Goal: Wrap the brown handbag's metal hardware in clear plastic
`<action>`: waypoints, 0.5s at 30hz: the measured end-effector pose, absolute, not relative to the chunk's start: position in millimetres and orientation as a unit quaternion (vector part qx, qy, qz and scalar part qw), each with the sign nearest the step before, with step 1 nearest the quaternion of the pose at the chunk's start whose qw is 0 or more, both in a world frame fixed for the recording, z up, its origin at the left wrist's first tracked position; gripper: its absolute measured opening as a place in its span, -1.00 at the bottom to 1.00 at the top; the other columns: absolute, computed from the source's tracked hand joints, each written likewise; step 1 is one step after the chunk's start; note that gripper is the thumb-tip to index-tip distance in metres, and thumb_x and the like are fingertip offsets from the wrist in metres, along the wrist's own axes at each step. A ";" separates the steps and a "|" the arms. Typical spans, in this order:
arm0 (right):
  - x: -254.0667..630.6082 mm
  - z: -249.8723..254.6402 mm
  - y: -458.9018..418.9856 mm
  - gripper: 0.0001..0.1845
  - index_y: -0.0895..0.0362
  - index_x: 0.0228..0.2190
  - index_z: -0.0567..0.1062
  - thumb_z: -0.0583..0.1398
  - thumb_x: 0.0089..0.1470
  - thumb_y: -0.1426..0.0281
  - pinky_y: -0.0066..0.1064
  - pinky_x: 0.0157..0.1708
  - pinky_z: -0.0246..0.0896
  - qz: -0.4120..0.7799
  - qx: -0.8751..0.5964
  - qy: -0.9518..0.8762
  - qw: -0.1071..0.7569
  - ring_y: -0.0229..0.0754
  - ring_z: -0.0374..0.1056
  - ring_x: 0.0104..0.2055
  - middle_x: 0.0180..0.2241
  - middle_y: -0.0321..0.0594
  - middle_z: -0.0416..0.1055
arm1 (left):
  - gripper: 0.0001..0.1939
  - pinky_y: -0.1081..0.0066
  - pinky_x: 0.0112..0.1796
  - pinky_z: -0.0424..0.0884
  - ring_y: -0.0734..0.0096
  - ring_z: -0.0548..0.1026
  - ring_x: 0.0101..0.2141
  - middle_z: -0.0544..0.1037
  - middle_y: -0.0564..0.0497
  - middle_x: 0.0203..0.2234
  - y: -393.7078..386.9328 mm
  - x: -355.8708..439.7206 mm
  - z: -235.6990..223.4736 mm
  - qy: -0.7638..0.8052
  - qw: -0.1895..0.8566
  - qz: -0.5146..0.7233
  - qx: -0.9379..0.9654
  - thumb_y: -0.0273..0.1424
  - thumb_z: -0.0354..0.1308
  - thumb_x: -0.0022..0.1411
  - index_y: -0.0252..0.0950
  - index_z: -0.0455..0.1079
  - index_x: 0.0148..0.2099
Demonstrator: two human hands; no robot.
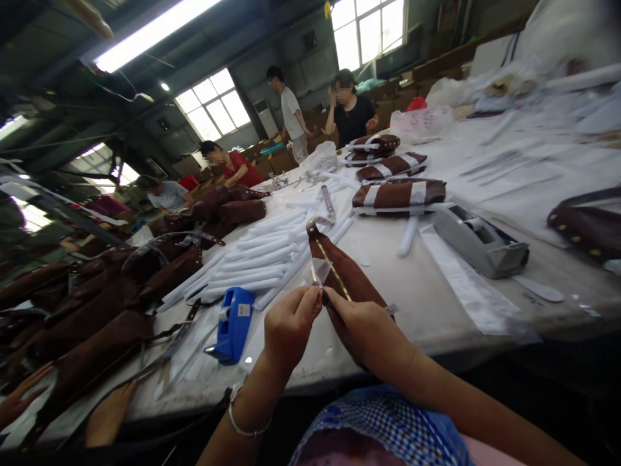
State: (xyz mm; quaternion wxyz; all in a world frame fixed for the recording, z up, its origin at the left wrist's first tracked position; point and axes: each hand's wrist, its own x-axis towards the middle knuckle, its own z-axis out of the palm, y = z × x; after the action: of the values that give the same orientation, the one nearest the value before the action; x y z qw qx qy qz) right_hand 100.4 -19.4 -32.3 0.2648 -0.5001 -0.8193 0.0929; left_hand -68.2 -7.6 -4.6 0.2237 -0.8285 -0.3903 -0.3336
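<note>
A brown leather bag (356,278) with a gold-toned zipper (334,268) and a riveted strap end lies in front of me. My left hand (291,323) is closed in a pinch beside the zipper. Its fingertips meet those of my right hand (359,327), which rests against the bag with thumb and finger pressed together. Between the fingertips is a small dark piece, too small to name. A thin clear plastic piece (317,272) sticks up just above them. Left of my hands stands a blue tape dispenser (234,325).
White rolls (257,259) are heaped beyond my hands. Wrapped brown bags (400,196) and a grey tape dispenser (478,241) stand to the right. More brown bags (97,323) pile up at left, where another person's hand (111,414) rests. Several people work across the table.
</note>
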 end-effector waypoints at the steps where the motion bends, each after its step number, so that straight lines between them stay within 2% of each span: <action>1: 100.8 -33.2 -19.0 -0.48 0.26 0.22 0.33 0.05 0.24 0.54 -0.27 -0.29 0.49 0.120 -0.493 -0.812 0.288 0.03 0.57 -0.34 -0.27 0.02 0.61 | -0.88 0.48 -0.28 0.44 0.39 0.59 -0.33 0.63 -0.05 -0.32 -8.9 -68.2 -6.9 -0.378 0.242 -0.336 -0.828 -0.50 0.19 0.30 -0.32 0.46 -0.10; 6: 107.6 -35.5 -16.5 -0.40 0.26 0.29 0.19 0.09 0.26 0.41 -0.22 -0.04 0.42 0.255 -0.451 -0.750 0.412 0.05 0.52 -0.06 -0.01 0.07 0.53 | -0.80 0.44 -0.25 0.47 0.37 0.58 -0.34 0.62 -0.06 -0.33 -17.6 -65.6 -15.5 -0.320 0.255 -0.340 -0.847 -0.53 0.24 0.26 -0.35 0.44 -0.05; 8: 112.1 -34.9 -15.9 -0.35 0.23 0.32 0.14 0.10 0.24 0.43 -0.26 -0.03 0.42 0.302 -0.438 -0.723 0.441 0.00 0.52 -0.05 -0.03 -0.01 0.54 | -0.80 0.44 -0.24 0.48 0.38 0.58 -0.33 0.61 -0.05 -0.34 -21.3 -61.9 -16.9 -0.317 0.218 -0.350 -0.854 -0.54 0.24 0.25 -0.35 0.44 -0.06; 12: 123.4 -32.5 -17.7 -0.31 0.14 0.34 0.11 0.13 0.24 0.35 -0.26 -0.11 0.47 0.379 -0.419 -0.692 0.450 -0.06 0.56 -0.23 -0.22 -0.18 0.62 | -0.87 0.51 -0.23 0.49 0.47 0.56 -0.31 0.59 0.01 -0.34 -26.7 -52.5 -19.5 -0.384 0.056 -0.428 -0.816 -0.54 0.22 0.27 -0.28 0.46 -0.13; 14: 129.9 -32.6 -19.9 -0.30 0.12 0.33 0.13 0.16 0.24 0.28 -0.24 -0.13 0.49 0.407 -0.413 -0.679 0.450 -0.06 0.56 -0.25 -0.13 -0.14 0.59 | -0.95 0.52 -0.26 0.49 0.51 0.54 -0.35 0.57 0.04 -0.35 -27.9 -46.6 -24.2 -0.448 -0.039 -0.500 -0.741 -0.45 0.21 0.30 -0.25 0.46 -0.17; 15: 133.0 -33.2 -21.1 -0.29 0.12 0.33 0.12 0.16 0.24 0.26 -0.24 -0.14 0.49 0.423 -0.411 -0.670 0.450 -0.07 0.56 -0.26 -0.08 -0.11 0.58 | -0.92 0.52 -0.30 0.49 0.51 0.54 -0.36 0.55 0.04 -0.35 -27.8 -43.0 -27.6 -0.483 -0.090 -0.542 -0.681 -0.38 0.21 0.31 -0.25 0.45 -0.16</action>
State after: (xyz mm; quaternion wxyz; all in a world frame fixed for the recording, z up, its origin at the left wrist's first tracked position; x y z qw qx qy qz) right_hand 133.0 -21.1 -33.2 0.4500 -0.4115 -0.6704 0.4228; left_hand -43.0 -27.8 -27.6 -0.0903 -0.6813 -0.4832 -0.5423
